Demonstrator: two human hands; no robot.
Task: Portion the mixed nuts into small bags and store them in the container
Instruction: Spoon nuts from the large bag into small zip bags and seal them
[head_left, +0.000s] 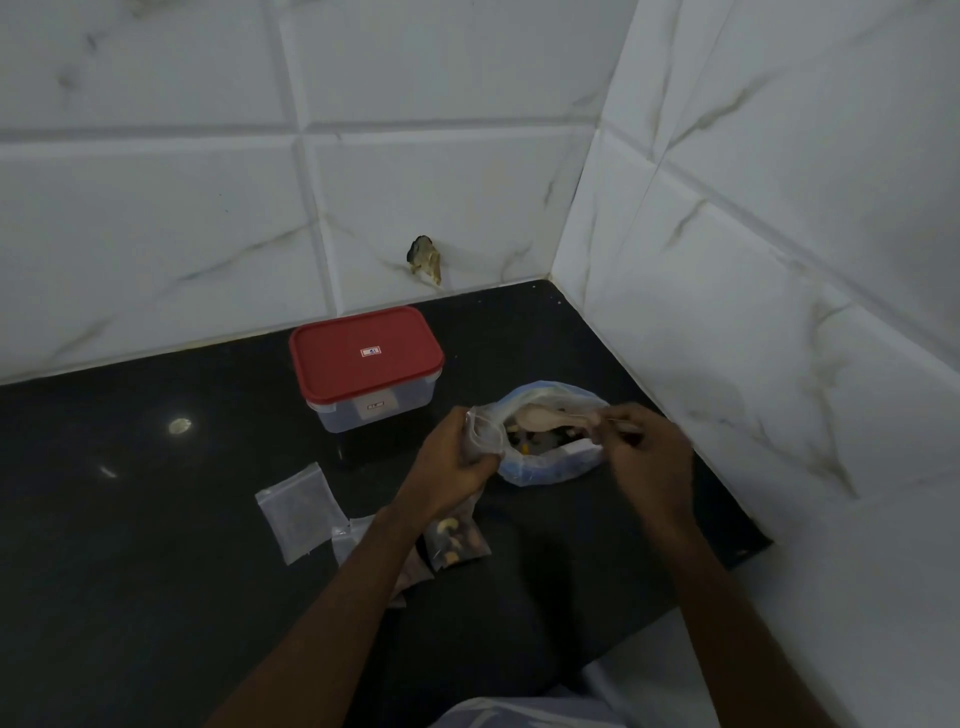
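Scooping nuts over the dark counter, with a small bag held open beside the big one.

Near the counter's (156, 597) front edge an empty small bag (298, 512) is lying flat, and a filled one (456, 540) is sitting just right of it, partly under the left forearm. The red-lidded container (366, 364) is standing shut near the back edge. The left hand (457, 452) is closing around the mouth of a thin small bag (484, 428), touching the big nut bag (550, 436) toward the right edge; the right hand (644, 441) is pinching a pale scoop's (545, 415) handle over it. The floppy mouth could be folding shut, I reckon, sending nuts rolling off the near right edge.
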